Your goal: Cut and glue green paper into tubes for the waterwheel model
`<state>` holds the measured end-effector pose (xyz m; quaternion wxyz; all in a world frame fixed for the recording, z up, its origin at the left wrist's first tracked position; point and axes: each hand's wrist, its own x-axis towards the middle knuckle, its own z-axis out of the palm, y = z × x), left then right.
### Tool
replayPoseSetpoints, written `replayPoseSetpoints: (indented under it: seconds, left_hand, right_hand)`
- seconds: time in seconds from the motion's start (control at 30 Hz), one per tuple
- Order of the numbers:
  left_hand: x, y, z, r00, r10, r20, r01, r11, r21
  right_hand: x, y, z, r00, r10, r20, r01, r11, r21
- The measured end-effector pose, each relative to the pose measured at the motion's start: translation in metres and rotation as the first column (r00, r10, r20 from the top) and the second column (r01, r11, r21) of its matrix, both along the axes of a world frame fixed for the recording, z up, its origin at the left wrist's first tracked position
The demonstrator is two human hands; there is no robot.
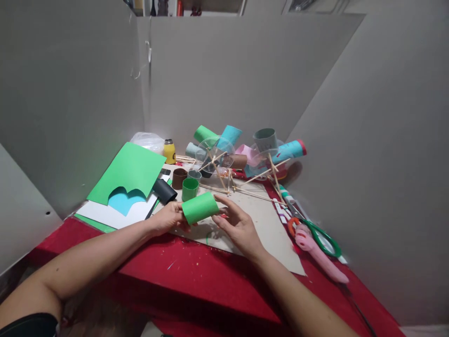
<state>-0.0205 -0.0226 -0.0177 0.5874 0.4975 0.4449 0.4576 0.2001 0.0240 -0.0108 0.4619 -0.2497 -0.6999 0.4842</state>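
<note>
A bright green paper tube (199, 208) is held on its side between my hands, over the front part of a beige board. My left hand (170, 218) grips its left end, with some fingers hidden behind the tube. At the right end, the fingers and thumb of my right hand (240, 227) curve around the rim. Just behind stands a second green paper tube (190, 189), upright, next to a brown paper tube (179, 179) and a small clear cup (194, 175). A black paper tube (164, 191) lies near my left hand.
Green sheets with a cut-out edge (129, 164) lie left. Behind are two wheel-like stick structures (214, 159) with coloured tubes, and a yellow bottle (169, 152). Green-handled scissors (324, 238) and a pink glue gun (322, 255) lie right. Grey panels (224, 75) enclose the red table (196, 267).
</note>
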Motion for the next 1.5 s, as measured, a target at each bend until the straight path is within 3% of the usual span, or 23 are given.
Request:
replayPoseSetpoints:
  seconds: [0.2, 0.4, 0.57, 0.77, 0.93, 1.13, 1.37, 1.5]
  left_hand:
    - [0.004, -0.003, 0.001, 1.000, 0.007, -0.003, -0.007, 0.999, -0.035]
    - [0.009, -0.006, 0.006, 0.999, 0.044, -0.008, -0.045, 0.998, -0.044]
    - [0.011, -0.008, 0.006, 0.998, 0.063, -0.005, -0.063, 0.997, -0.034]
    - [0.011, -0.009, 0.006, 0.998, 0.052, 0.043, -0.051, 0.999, -0.016]
    - [0.013, -0.010, 0.005, 0.997, 0.047, 0.067, -0.051, 0.997, 0.053]
    - [0.008, -0.010, -0.005, 0.996, 0.036, -0.085, -0.022, 0.987, 0.159]
    - [0.010, -0.005, -0.012, 0.999, 0.015, -0.044, -0.009, 0.990, 0.138]
    - [0.008, -0.008, -0.007, 0.997, -0.016, -0.078, 0.026, 0.992, 0.127]
  right_hand:
    - [-0.002, -0.003, 0.002, 0.999, -0.039, -0.014, 0.039, 0.999, 0.001]
    - [-0.005, -0.004, -0.004, 1.000, -0.027, -0.016, 0.023, 0.974, -0.224]
    - [-0.010, -0.006, -0.011, 0.996, 0.074, -0.041, -0.085, 0.877, -0.472]
    - [-0.012, -0.008, -0.012, 0.982, 0.172, -0.083, -0.186, 0.761, -0.621]
    - [-0.011, -0.013, -0.010, 0.956, 0.283, -0.072, -0.255, 0.692, -0.675]
    - [-0.006, -0.012, -0.012, 0.926, 0.373, -0.066, -0.298, 0.609, -0.735]
    - [-0.001, -0.007, -0.020, 0.929, 0.354, -0.110, -0.317, 0.605, -0.730]
    - [0.007, -0.004, -0.017, 0.933, 0.331, -0.142, -0.327, 0.616, -0.717]
